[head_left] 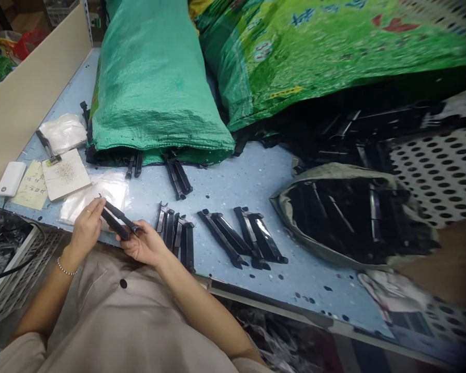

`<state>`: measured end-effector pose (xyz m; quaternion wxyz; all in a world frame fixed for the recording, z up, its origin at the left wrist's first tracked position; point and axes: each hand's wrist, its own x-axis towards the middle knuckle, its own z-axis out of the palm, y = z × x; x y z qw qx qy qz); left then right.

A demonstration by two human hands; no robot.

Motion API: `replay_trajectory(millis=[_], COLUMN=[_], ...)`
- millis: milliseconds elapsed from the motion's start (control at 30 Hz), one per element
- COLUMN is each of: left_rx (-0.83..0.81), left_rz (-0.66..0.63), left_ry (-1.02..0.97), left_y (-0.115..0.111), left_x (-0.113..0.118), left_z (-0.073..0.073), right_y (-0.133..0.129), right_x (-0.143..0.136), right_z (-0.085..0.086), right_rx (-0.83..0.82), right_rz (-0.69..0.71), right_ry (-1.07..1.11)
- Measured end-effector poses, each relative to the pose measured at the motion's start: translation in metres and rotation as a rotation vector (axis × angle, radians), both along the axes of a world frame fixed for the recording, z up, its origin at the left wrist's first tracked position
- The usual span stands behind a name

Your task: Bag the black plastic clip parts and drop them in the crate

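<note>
Two long black plastic strips (115,220) are held side by side in front of my body. My left hand (86,227) is closed on their upper left end, thumb and fingers pinching. At the lower right end, the fingers of my right hand (148,245) are closed round them. Just right of my right hand lies a bunch of similar black strips (184,235) on the blue tabletop (238,178). Farther right are more strips in pairs, one pair (224,237) beside another (259,237). Clear plastic bags (94,199) lie behind my left hand.
A green woven sack (159,88) with strips poking from its mouth lies at the back, beside a printed sack (334,46). An open grey-green sack (334,217) holds black parts at right. At left are a white device (10,178), a note (30,186) and a small board (66,176).
</note>
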<state>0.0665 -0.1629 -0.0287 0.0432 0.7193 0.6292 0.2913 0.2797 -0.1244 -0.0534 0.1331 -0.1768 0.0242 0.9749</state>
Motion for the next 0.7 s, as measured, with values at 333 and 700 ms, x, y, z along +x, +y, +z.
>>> replay_trajectory(millis=[333, 700], left_rx=[0.125, 0.127], left_rz=[-0.266, -0.925], left_ry=[-0.002, -0.175], left_y=[-0.012, -0.008], left_x=[0.055, 0.146], left_z=[0.002, 0.005], right_y=[-0.006, -0.038], right_x=[0.029, 0.177], right_z=[0.007, 0.026], right_rx=[0.183, 0.585], right_rz=[-0.221, -0.592], right_ry=[-0.169, -0.972])
